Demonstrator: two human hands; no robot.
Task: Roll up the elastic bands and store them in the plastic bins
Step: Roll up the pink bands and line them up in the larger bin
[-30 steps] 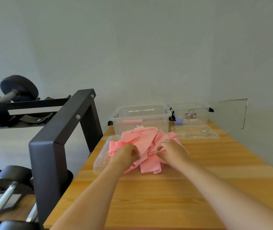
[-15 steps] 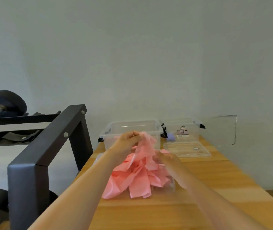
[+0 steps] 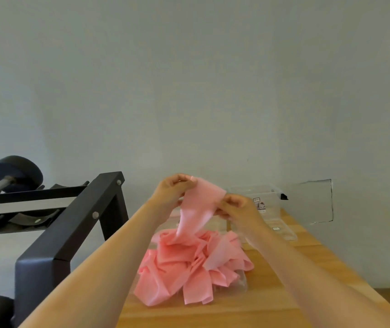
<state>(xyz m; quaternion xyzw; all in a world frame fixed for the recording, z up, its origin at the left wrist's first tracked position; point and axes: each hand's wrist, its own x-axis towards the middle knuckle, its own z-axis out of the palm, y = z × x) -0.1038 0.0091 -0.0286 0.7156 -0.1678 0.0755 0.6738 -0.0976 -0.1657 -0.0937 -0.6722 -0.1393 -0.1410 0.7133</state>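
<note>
Pink elastic band (image 3: 198, 205), thin, limp, crumpled (heap (image 3: 177, 263) beneath).

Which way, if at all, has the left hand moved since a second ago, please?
Yes. The left hand has risen from the pile on the table, which stayed put, and now pinches a band end above it.

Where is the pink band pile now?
Head view, centre: pink band pile on the wooden table, below left hand and right hand, right of the black rack.
</note>
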